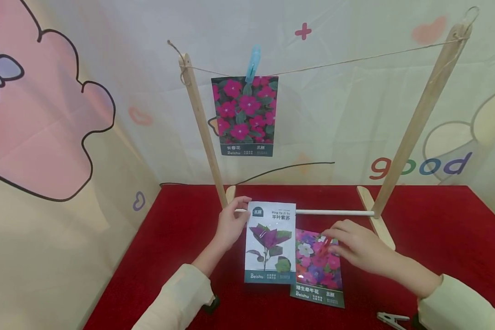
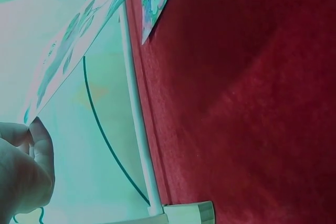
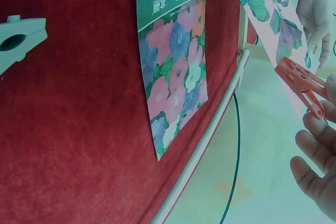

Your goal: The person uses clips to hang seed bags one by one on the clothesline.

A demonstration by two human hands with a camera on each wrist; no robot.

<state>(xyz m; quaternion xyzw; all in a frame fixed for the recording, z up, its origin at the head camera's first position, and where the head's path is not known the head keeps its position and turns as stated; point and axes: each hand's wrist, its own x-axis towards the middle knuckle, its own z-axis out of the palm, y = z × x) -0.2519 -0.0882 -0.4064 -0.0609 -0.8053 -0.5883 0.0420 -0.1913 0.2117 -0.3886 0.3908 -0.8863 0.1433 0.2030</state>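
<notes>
A white seed packet (image 1: 271,243) with a purple-leaved plant is pinched at its upper left edge by my left hand (image 1: 232,223), held up above the table. My right hand (image 1: 356,245) holds a red clothespin (image 3: 302,80) by its handles, just right of that packet. Beneath lies a seed packet with mixed pink, white and violet flowers (image 1: 319,270), partly covered by the white one in the head view. Another packet with magenta flowers (image 1: 246,114) hangs from the string (image 1: 346,62) under a blue clothespin (image 1: 253,64).
Two wooden posts (image 1: 422,119) carry the string, joined low down by a white rod (image 1: 334,212). A white clothespin (image 1: 392,319) lies on the red cloth (image 1: 441,229) near the right forearm. A printed curtain (image 1: 338,133) hangs behind.
</notes>
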